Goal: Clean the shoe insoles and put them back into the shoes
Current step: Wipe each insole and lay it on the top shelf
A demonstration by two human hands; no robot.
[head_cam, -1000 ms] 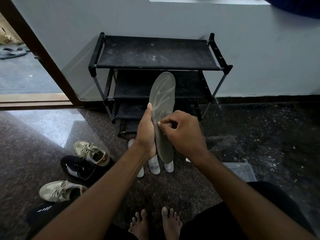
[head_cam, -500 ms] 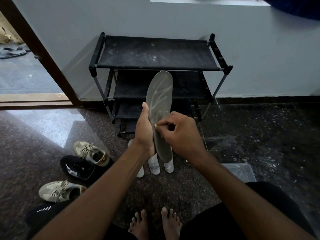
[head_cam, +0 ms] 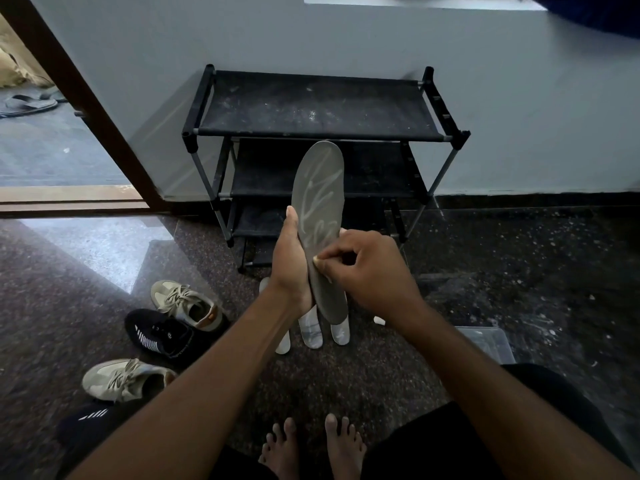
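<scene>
Left hand (head_cam: 291,271) grips insole (head_cam: 320,202) upright. Right hand (head_cam: 367,271) curled against it, contents cannot tell. Hard rubbing could bend insole or knock it loose.

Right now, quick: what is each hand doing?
Left hand: holds the long grey pale-streaked insole upright.
Right hand: fingers curled against that insole; whether they pinch anything cannot be told.
</scene>
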